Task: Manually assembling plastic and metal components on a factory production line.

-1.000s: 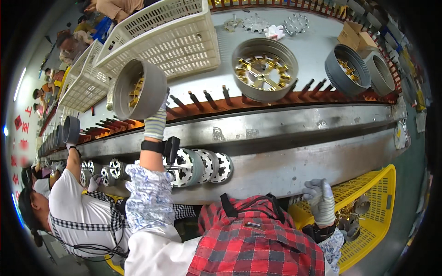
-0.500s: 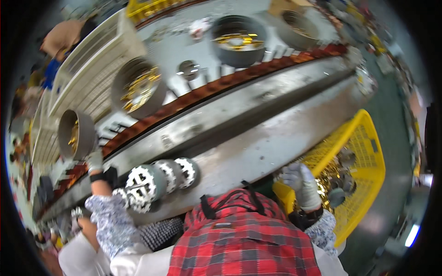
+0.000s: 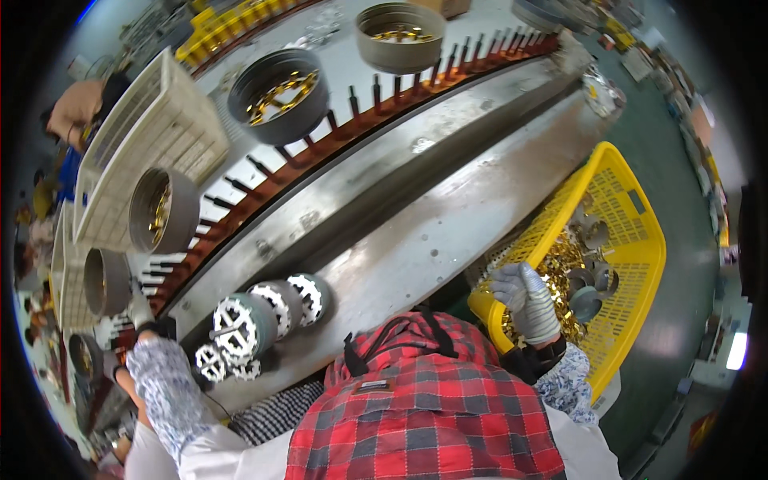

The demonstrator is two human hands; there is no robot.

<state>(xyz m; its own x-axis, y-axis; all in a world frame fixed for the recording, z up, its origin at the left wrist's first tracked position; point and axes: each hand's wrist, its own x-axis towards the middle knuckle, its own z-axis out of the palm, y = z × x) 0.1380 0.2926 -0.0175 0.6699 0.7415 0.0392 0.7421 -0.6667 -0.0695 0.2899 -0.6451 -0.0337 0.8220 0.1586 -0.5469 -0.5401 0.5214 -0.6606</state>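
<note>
Steel counter [image 3: 480,192], long and grey, running obliquely from lower left to upper right; a red-brown strip of upright dark pegs [image 3: 376,94] follows its far side. In front of it lies my red-and-black checked apron [image 3: 416,392]. To my right a slatted yellow basket [image 3: 646,252] stands tilted beside the counter. A white slatted crate [image 3: 180,120] stands at upper left, beyond the pegs. Round grey tubs [image 3: 188,216], with gold-coloured parts visible in several, form a row along the pegged strip. On the counter's near left part, three grey-green cylinders [image 3: 240,328] lie on their sides, close together, their white toothed faces towards me.

My gloved left hand [image 3: 140,307] is at the side of one tub low in the row — its fingers are too blurred and small to tell whether they grip the wall. My gloved right hand [image 3: 528,302] is at the basket's near left rim, fingers half bent; I cannot tell whether they hold anything. Smallest, a heap of shiny gold-coloured pieces [image 3: 552,260] fills the basket's left part, just beside that hand.
</note>
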